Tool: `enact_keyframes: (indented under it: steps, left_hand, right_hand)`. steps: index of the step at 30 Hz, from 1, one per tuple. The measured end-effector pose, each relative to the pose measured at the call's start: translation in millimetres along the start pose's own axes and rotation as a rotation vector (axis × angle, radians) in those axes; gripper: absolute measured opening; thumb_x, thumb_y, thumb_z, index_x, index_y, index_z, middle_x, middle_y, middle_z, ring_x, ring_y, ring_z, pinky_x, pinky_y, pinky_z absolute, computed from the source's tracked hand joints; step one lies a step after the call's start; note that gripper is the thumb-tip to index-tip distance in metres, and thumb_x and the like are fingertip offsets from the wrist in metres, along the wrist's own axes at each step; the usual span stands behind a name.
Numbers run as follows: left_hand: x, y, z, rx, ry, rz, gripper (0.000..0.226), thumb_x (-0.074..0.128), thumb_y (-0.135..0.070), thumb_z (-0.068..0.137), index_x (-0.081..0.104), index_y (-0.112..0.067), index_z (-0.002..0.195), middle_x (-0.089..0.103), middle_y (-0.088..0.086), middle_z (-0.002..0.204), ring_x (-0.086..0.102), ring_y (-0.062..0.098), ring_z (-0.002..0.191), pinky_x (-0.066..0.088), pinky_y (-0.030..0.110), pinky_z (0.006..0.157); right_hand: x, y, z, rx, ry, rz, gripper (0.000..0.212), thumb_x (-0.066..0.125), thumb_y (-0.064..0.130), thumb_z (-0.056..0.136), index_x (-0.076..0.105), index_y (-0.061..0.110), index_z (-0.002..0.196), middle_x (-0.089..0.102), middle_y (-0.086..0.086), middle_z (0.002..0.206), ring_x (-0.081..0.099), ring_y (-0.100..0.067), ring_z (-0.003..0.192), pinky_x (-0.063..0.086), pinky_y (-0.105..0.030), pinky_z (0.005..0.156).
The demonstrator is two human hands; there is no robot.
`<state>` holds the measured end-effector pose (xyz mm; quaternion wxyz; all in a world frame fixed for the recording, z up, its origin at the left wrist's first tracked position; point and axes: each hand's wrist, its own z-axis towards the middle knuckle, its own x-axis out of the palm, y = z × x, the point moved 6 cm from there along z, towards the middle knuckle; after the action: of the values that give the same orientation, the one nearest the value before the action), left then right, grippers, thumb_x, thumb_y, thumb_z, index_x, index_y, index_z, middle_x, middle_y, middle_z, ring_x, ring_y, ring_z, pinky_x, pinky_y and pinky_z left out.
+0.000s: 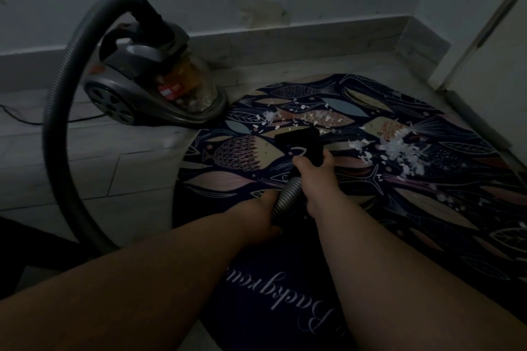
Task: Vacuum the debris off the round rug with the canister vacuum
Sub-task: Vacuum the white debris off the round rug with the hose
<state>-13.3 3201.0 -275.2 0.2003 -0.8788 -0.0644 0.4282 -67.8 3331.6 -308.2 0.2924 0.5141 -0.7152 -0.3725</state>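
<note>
**Nozzle over the rug**

The round rug [427, 208] lies on the floor at right, with the canister vacuum [148, 77] off its far left edge. Left hand [262, 214] fingers wrap the hose [57, 122]. The right hand [316, 177] grips the nozzle [305, 142], and white debris [399, 151] lies just to its right.

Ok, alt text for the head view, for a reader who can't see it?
A person's right hand grips the black nozzle and the left hand holds the ribbed hose, nozzle down on the round rug among white debris, thickest to its right. The canister vacuum sits on the floor beside the rug.
</note>
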Motion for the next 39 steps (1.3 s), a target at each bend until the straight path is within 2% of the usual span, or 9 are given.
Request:
enact_keyframes:
  steps: [4, 7, 11, 15, 20, 28, 33, 36, 39]
  left_hand:
    - [-2, -9, -5, 0.025, 0.044, 0.041, 0.078, 0.062, -0.027, 0.089, 0.011, -0.021, 0.148, 0.046, 0.014, 0.139, 0.049, 0.028, 0.122, 0.041, 0.028, 0.096]
    - [-4, -29, -11, 0.088, 0.049, 0.071, 0.078, 0.062, -0.028, 0.088, 0.013, -0.02, 0.148, 0.042, 0.013, 0.142, 0.046, 0.028, 0.126, 0.04, 0.03, 0.102]
    - [0, -67, -25, 0.185, 0.049, 0.12, 0.076, 0.063, -0.028, 0.088, 0.014, -0.02, 0.147, 0.045, 0.015, 0.14, 0.048, 0.029, 0.124, 0.041, 0.033, 0.102]
    - [11, -104, -56, 0.295, 0.055, 0.165, 0.078, 0.062, -0.029, 0.088, 0.012, -0.022, 0.148, 0.046, 0.014, 0.139, 0.049, 0.029, 0.122, 0.04, 0.031, 0.096]
    - [14, -140, -91, 0.388, -0.004, 0.126, 0.071, 0.064, -0.026, 0.087, 0.023, -0.02, 0.144, 0.048, 0.011, 0.137, 0.051, 0.027, 0.12, 0.041, 0.029, 0.095]
    - [33, -182, -98, 0.409, -0.01, 0.167, 0.07, 0.063, -0.03, 0.087, 0.024, -0.02, 0.144, 0.045, 0.01, 0.139, 0.048, 0.027, 0.123, 0.039, 0.031, 0.099]
    - [51, -188, -78, 0.376, 0.071, 0.222, 0.072, 0.061, -0.027, 0.09, 0.018, -0.019, 0.148, 0.036, 0.008, 0.148, 0.041, 0.025, 0.132, 0.035, 0.03, 0.104]
    - [59, -191, -67, 0.367, 0.102, 0.255, 0.076, 0.061, -0.029, 0.089, 0.014, -0.02, 0.149, 0.033, 0.009, 0.15, 0.038, 0.026, 0.134, 0.034, 0.033, 0.109]
    - [68, -196, -59, 0.36, 0.118, 0.27, 0.079, 0.062, -0.029, 0.089, 0.012, -0.019, 0.15, 0.033, 0.01, 0.15, 0.037, 0.026, 0.135, 0.033, 0.034, 0.11]
  right_hand:
    - [-15, -7, -11, 0.039, -0.072, 0.104, 0.085, 0.067, 0.036, 0.088, 0.011, 0.043, 0.152, 0.039, -0.008, 0.149, 0.051, -0.033, 0.121, 0.048, -0.055, 0.098]
    - [-33, 2, -22, 0.024, -0.092, 0.141, 0.086, 0.068, 0.038, 0.086, 0.013, 0.043, 0.152, 0.04, 0.0, 0.145, 0.052, -0.033, 0.12, 0.047, -0.056, 0.099]
    - [-74, 22, -50, 0.048, -0.073, 0.183, 0.095, 0.073, 0.026, 0.082, 0.012, 0.044, 0.152, 0.047, -0.002, 0.137, 0.059, -0.033, 0.108, 0.054, -0.053, 0.09]
    - [-123, 31, -93, 0.047, -0.121, 0.175, 0.072, 0.07, 0.014, 0.084, 0.033, 0.035, 0.143, 0.056, -0.013, 0.121, 0.062, -0.035, 0.092, 0.057, -0.047, 0.07]
    - [-158, 44, -134, -0.01, -0.229, 0.199, 0.083, 0.072, 0.027, 0.084, 0.023, 0.043, 0.148, 0.051, -0.012, 0.131, 0.063, -0.037, 0.096, 0.053, -0.061, 0.085]
    - [-198, 52, -151, -0.037, -0.262, 0.22, 0.066, 0.07, 0.027, 0.084, 0.037, 0.042, 0.139, 0.057, -0.012, 0.119, 0.063, -0.038, 0.095, 0.05, -0.066, 0.083]
    - [-212, 19, -125, -0.007, -0.302, 0.305, 0.098, 0.074, 0.037, 0.062, 0.025, 0.046, 0.146, 0.042, -0.011, 0.146, 0.053, -0.042, 0.119, 0.043, -0.069, 0.094]
    - [-221, 13, -117, 0.02, -0.297, 0.326, 0.092, 0.075, 0.033, 0.075, 0.021, 0.047, 0.148, 0.042, -0.011, 0.146, 0.054, -0.041, 0.115, 0.046, -0.065, 0.093]
    - [-236, 10, -112, 0.007, -0.329, 0.331, 0.087, 0.07, 0.028, 0.086, 0.015, 0.044, 0.152, 0.042, -0.01, 0.143, 0.058, -0.037, 0.104, 0.054, -0.052, 0.081]
